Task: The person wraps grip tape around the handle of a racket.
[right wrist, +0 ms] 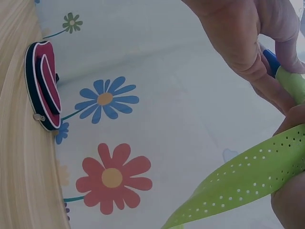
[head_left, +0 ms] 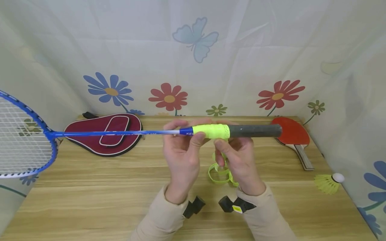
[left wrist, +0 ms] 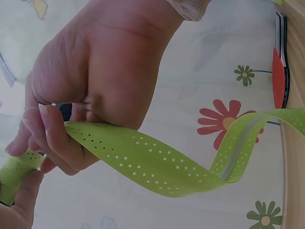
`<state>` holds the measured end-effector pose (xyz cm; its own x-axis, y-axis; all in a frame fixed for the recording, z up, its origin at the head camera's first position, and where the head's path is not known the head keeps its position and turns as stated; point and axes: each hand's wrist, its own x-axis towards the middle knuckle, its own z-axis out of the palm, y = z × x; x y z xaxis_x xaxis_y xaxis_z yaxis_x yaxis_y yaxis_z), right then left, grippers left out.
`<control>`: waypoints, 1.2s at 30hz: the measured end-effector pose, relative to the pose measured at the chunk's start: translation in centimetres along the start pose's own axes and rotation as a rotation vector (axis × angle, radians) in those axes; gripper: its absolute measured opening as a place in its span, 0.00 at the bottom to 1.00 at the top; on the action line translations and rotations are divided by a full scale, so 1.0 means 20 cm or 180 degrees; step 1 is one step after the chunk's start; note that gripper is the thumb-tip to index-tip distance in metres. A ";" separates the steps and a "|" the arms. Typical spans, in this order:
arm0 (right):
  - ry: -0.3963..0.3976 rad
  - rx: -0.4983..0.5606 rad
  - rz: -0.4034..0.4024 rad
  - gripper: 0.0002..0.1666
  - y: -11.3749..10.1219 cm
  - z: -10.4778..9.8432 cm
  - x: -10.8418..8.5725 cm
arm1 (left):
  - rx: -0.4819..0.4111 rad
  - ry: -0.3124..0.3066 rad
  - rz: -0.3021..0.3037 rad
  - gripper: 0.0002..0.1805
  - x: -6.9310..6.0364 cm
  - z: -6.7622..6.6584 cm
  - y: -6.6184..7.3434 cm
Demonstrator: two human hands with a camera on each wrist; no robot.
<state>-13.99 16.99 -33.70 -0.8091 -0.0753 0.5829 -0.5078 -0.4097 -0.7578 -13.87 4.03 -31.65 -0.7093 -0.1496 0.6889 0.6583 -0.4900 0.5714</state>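
Observation:
A blue badminton racket (head_left: 99, 133) lies level in the air across the head view. My left hand (head_left: 182, 160) holds its handle near the blue cone, thumb on the yellow-green wrapped part. Perforated yellow-green grip tape (head_left: 211, 131) covers that end of the handle, while the dark grey part (head_left: 254, 131) towards the butt is bare of it. My right hand (head_left: 239, 160) pinches the tape at the edge of the wrap. From this hand a loose length of tape (left wrist: 143, 162) hangs, twisted, down to loops (head_left: 218, 175) below. The racket head is cut off at the left.
A maroon paddle case (head_left: 90, 140) lies at the back left of the wooden table (head_left: 99, 201). At the right are a red table tennis bat (head_left: 292, 132) and a yellow shuttlecock (head_left: 328, 184). A flower-printed curtain (head_left: 135, 50) stands behind.

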 end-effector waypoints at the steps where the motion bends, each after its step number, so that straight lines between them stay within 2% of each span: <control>1: 0.0001 0.0047 -0.0043 0.17 0.00 0.00 0.00 | 0.0006 0.0000 -0.0018 0.20 0.00 0.00 0.00; 4: 0.0010 0.0072 -0.0158 0.16 -0.01 0.00 0.00 | 0.0008 -0.0015 -0.0042 0.21 0.00 0.00 0.00; 12: 0.0163 -0.0237 -0.0366 0.09 -0.02 0.01 0.00 | 0.0057 0.0053 -0.0137 0.21 -0.01 0.01 0.01; 19: 0.0324 -0.0322 -0.0385 0.08 -0.02 0.02 -0.01 | 0.0112 0.0082 -0.0267 0.20 -0.01 0.00 0.00; 24: 0.0249 -0.0480 -0.0457 0.11 -0.02 0.01 -0.01 | 0.0059 0.0119 -0.0294 0.21 0.00 0.00 0.00; 29: 0.0107 -0.0570 -0.0608 0.15 -0.01 0.01 0.00 | 0.0050 0.0187 -0.0336 0.28 0.00 0.00 0.00; 33: 0.0068 -0.0534 -0.0622 0.23 -0.01 0.01 0.01 | 0.0086 0.0235 -0.0322 0.23 0.00 0.00 0.00; 36: 0.0077 -0.0474 -0.0624 0.24 -0.01 0.02 0.01 | 0.0114 0.0262 -0.0316 0.21 0.00 0.00 0.00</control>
<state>-13.82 16.75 -33.29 -0.6969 0.0151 0.7171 -0.6923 -0.2756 -0.6670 -13.84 4.08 -31.58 -0.7886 -0.1728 0.5901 0.5915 -0.4752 0.6514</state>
